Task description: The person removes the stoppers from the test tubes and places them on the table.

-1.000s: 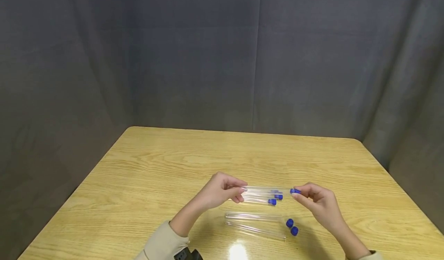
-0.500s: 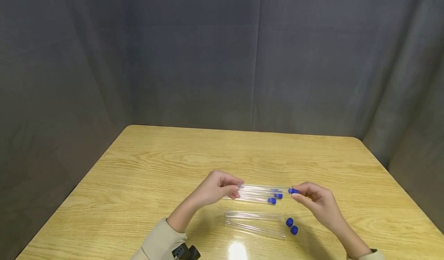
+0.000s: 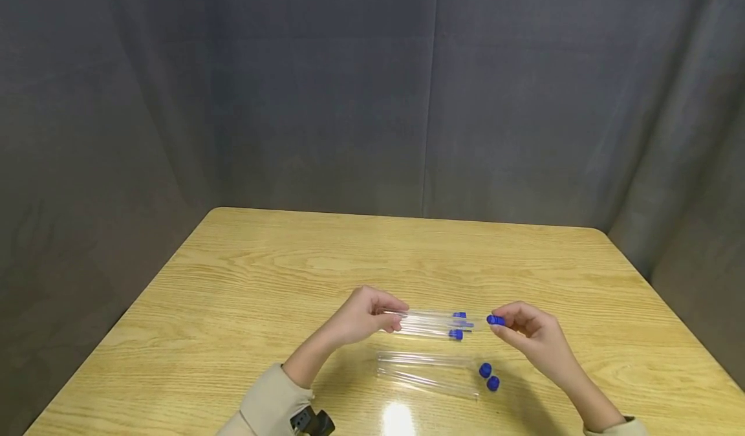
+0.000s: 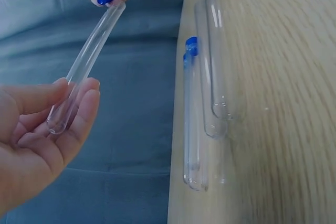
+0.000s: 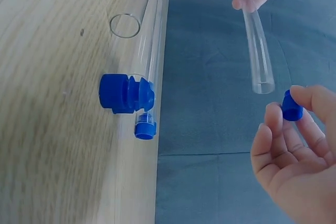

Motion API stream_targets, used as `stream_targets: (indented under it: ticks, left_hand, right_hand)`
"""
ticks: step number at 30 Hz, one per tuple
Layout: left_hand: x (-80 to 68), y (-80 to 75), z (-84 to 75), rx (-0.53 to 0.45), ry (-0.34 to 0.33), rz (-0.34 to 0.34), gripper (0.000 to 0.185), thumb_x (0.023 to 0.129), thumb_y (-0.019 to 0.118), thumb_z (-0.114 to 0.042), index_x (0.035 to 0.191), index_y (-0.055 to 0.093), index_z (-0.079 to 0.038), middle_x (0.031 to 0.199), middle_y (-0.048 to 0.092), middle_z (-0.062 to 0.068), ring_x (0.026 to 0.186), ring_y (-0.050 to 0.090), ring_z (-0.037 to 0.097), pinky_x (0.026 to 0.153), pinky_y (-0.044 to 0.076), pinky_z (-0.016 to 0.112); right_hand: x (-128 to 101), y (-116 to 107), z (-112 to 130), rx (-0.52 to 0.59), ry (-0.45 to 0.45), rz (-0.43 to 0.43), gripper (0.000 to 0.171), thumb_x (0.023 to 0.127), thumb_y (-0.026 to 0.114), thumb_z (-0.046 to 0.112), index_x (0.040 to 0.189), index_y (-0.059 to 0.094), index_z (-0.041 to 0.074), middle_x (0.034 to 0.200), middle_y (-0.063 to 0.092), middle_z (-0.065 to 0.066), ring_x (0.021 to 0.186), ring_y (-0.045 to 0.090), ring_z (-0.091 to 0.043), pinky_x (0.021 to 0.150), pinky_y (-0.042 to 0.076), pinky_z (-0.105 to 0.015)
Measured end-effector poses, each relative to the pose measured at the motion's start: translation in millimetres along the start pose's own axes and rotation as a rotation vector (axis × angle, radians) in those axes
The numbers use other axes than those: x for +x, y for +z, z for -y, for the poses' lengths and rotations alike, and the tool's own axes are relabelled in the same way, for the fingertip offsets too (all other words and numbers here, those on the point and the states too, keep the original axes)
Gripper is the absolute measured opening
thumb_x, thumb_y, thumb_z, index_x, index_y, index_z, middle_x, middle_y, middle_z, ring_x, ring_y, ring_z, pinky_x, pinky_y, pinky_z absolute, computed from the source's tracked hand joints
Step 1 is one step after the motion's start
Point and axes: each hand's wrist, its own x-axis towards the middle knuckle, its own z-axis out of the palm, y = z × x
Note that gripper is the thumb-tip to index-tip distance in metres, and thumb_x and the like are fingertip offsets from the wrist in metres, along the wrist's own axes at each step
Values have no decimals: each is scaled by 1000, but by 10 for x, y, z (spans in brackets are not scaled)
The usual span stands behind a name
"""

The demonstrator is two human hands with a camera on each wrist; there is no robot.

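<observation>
My left hand (image 3: 398,319) pinches the closed end of a clear, uncapped test tube (image 3: 433,318) and holds it level above the table; in the left wrist view this tube (image 4: 86,61) runs away from my fingers. My right hand (image 3: 503,323) pinches a small blue cap (image 5: 292,110) just off the tube's open end (image 5: 262,85), with a small gap between them. Beneath the held tube lie capped tubes (image 3: 431,332) with blue caps (image 3: 456,334).
Two uncapped tubes (image 3: 427,374) lie nearer to me on the wooden table (image 3: 262,274), with two loose blue caps (image 3: 489,376) at their right ends. A grey curtain surrounds the table. A dark wrist device (image 3: 311,422) sits on my left sleeve.
My left hand has drawn the tube slightly to the left. The cap in my right hand's fingers now stands a little apart from the tube's open end.
</observation>
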Motion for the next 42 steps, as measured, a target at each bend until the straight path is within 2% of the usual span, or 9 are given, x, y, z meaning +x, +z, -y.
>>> stream_targets:
  ticks: [6,11,20,28,36,40,42]
  left_hand:
    - [50,57,60,96,-4,3,20,85,54,4,103,61,9,95,64,17,77,63,18,68,50,23]
    - [77,98,121,169,-3,-1,18,83,55,7,98,62,10,93,64,17,80,62,20,72,49,24]
    - [88,156,205,254,-60,3,16,82,57,5,96,63,9,91,65,13,82,62,19,70,49,20]
    - [95,171,231,323,-52,22,16,82,58,3,95,65,7,91,66,11,84,62,20,69,48,19]
    - [95,189,234,413,-36,54,15,82,58,2,94,67,3,91,66,8,84,62,15,70,47,17]
    - [108,199,242,434,-28,66,15,82,58,1,94,67,4,91,66,9,84,62,14,70,47,17]
    - [117,205,245,456,-23,69,16,81,58,3,94,67,5,83,66,5,73,59,9,68,46,17]
  right_hand:
    - [-6,-15,-19,24,-16,13,17,76,59,-16,89,59,-5,72,60,-1,65,56,-8,57,48,-20]
    - [-23,-24,-40,49,-9,23,16,77,58,-15,90,59,-5,73,60,-3,64,56,-10,55,48,-21]
    - [-30,-31,-79,53,-14,41,16,78,57,-15,90,59,-5,74,61,-5,63,57,-14,54,49,-24]
    - [-37,-32,-88,61,0,41,15,79,57,-15,91,59,-6,75,62,-5,64,58,-14,55,49,-24]
    - [-34,-33,-77,64,3,51,14,80,56,-13,91,59,-6,76,61,-7,64,58,-14,55,50,-26]
    - [-38,-30,-88,68,8,56,13,80,57,-12,91,60,-5,76,62,-3,63,57,-16,54,49,-27]
    - [-41,-29,-96,69,12,59,13,81,57,-11,91,60,-4,76,62,-3,63,57,-16,54,49,-27]
